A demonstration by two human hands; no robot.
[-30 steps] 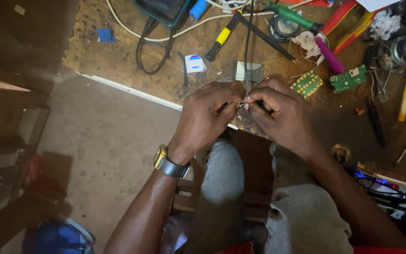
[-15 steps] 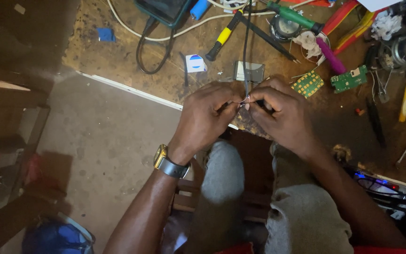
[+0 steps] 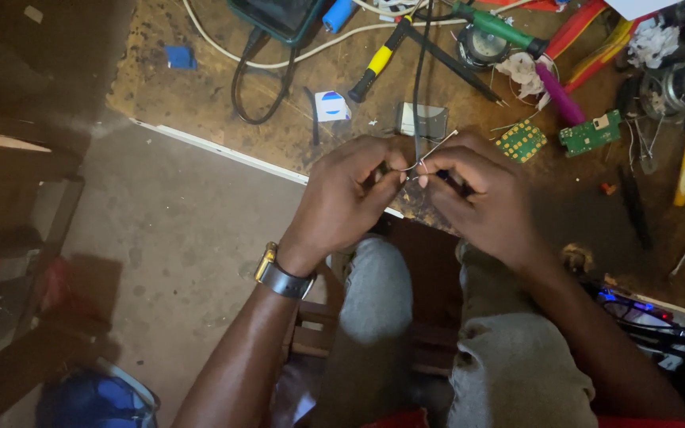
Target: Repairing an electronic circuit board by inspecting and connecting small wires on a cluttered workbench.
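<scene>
My left hand (image 3: 350,194) and my right hand (image 3: 477,194) meet fingertip to fingertip over the front edge of a worn wooden workbench (image 3: 200,95). Between them they pinch a thin bare wire (image 3: 430,154), whose free end sticks up and to the right. A black cable (image 3: 417,71) hangs down from the top of the view to the fingers. What the right hand's lower fingers cover is hidden. A watch (image 3: 279,276) sits on my left wrist.
On the bench lie a yellow-handled tool (image 3: 378,62), a green-handled tool (image 3: 495,25), a small grey square part (image 3: 423,120), two small circuit boards (image 3: 588,133), a purple-handled tool (image 3: 560,99) and a black looped cable (image 3: 251,87). Concrete floor (image 3: 160,238) lies left.
</scene>
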